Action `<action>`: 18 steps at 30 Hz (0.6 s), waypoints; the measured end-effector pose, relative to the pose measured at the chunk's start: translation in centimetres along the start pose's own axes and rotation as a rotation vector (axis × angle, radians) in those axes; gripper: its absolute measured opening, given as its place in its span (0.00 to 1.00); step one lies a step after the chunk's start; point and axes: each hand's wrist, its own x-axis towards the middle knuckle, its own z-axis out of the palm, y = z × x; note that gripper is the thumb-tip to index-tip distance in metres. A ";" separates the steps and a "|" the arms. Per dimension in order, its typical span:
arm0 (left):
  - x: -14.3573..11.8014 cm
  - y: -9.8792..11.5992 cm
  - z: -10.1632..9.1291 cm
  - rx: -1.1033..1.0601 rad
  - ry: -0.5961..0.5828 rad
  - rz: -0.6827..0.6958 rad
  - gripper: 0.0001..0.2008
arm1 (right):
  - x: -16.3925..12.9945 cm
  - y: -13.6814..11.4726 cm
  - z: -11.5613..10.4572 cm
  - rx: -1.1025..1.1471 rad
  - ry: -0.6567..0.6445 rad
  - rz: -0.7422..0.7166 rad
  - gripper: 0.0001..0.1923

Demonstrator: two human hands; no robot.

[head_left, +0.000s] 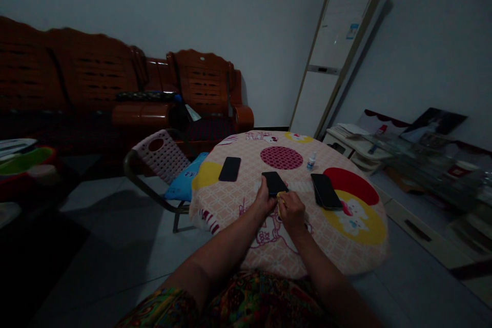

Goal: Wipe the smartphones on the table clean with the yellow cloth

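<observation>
My left hand [264, 198] is closed on a dark smartphone [274, 183] and holds it over the middle of the table, screen up. At the phone's near right corner, my right hand [292, 210] pinches a small yellow cloth [281, 195] against the edge. Most of the cloth is hidden by the fingers. Another phone [229, 169] lies flat to the left. On the right rests a dark phone [325, 190] with what looks like a case or second device under it. Beyond them stands a small clear bottle [311, 161] with a white cap.
The round table has a patterned cloth [246, 154]. A woven chair [161, 156] with a blue bag [188, 179] stands at its left. Wooden seating [203, 79] lines the wall, a tall air conditioner [323, 56] fills the corner, and a glass-topped cabinet [426, 164] is right.
</observation>
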 end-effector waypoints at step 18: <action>0.0 -0.1 0.1 0.033 -0.011 0.009 0.31 | -0.2 0.3 0.0 -0.008 -0.027 0.012 0.09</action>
